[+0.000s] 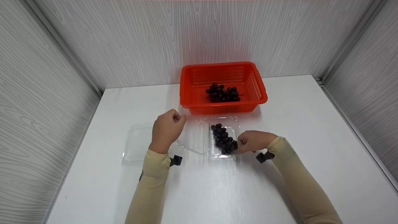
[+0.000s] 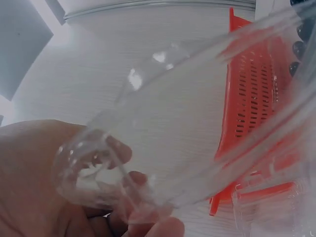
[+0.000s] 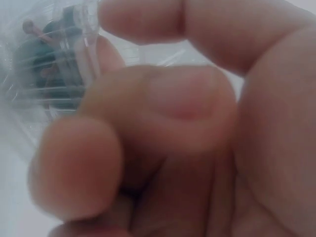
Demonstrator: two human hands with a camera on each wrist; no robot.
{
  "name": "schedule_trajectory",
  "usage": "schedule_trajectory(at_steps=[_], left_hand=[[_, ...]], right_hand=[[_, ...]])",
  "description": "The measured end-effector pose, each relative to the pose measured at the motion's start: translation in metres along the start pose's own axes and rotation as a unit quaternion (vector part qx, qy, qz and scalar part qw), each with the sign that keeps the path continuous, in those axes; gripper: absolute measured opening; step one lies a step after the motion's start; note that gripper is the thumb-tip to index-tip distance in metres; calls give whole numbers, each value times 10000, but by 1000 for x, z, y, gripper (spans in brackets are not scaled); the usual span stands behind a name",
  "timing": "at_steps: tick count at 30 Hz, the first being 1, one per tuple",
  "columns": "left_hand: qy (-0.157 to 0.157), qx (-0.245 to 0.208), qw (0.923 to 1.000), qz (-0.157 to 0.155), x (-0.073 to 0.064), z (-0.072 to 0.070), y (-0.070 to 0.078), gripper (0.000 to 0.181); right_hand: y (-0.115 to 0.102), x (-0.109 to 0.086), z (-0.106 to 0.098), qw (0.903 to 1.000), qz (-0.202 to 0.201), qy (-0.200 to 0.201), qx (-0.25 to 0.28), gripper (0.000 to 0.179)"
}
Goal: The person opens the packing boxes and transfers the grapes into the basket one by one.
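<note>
A bunch of dark grapes (image 1: pixel 222 137) lies in a clear plastic clamshell box (image 1: pixel 214 155) in the middle of the table. The box's transparent lid (image 1: pixel 194 144) is folded out to the left. My left hand (image 1: pixel 167 129) grips the lid's edge, and in the left wrist view the curled fingers (image 2: pixel 153 222) show through the plastic. At the right side of the box, my right hand (image 1: pixel 253 141) has its fingers bent at the wall and pinches it. In the right wrist view the grapes (image 3: pixel 47 64) are partly blurred behind the clear wall.
A red perforated basket (image 1: pixel 222 109) stands behind the box, holding more dark grapes (image 1: pixel 222 93). Another clear plastic container (image 1: pixel 136 144) lies on the table at the left, partly behind the left hand. White grained panels enclose the table at the back and sides.
</note>
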State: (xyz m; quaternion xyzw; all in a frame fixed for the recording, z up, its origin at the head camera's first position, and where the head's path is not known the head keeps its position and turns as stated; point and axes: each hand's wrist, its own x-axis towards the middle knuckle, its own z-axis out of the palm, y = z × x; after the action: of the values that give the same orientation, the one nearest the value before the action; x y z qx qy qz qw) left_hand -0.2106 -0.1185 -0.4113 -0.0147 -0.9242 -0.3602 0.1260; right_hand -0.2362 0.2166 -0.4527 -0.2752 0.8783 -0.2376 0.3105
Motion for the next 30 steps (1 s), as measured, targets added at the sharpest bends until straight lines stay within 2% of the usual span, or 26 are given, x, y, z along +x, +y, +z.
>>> schedule_trajectory(at_steps=[6, 10, 14, 18, 24, 27, 30], left_hand=[[-374, 404, 9983, -170, 0, -1, -2, 28], [-749, 613, 9950, -238, -1, -4, -4, 32], [-1142, 826, 9896, -293, -3, -7, -5, 37], [-1337, 955, 9859, -308, -5, -9, -5, 43], [-1367, 934, 9862, -59, -8, -6, 4, 41], [-1339, 910, 9866, 225, -10, -2, 10, 39], [-1344, 908, 9848, 614, -12, 6, 16, 37]], right_hand=[[-1, -1, 0, 10000, 83, -5, 42, 19], [0, -2, -1, 10000, 87, 13, 30, 17], [2, -3, -3, 9997, -89, 184, -128, 12], [4, -2, -3, 9988, -177, 371, -268, 9], [4, -5, -5, 9980, -202, 590, -95, 4], [1, -7, -8, 9936, -238, 1105, 75, 4], [-4, -8, -9, 9836, -322, 1766, 184, 7]])
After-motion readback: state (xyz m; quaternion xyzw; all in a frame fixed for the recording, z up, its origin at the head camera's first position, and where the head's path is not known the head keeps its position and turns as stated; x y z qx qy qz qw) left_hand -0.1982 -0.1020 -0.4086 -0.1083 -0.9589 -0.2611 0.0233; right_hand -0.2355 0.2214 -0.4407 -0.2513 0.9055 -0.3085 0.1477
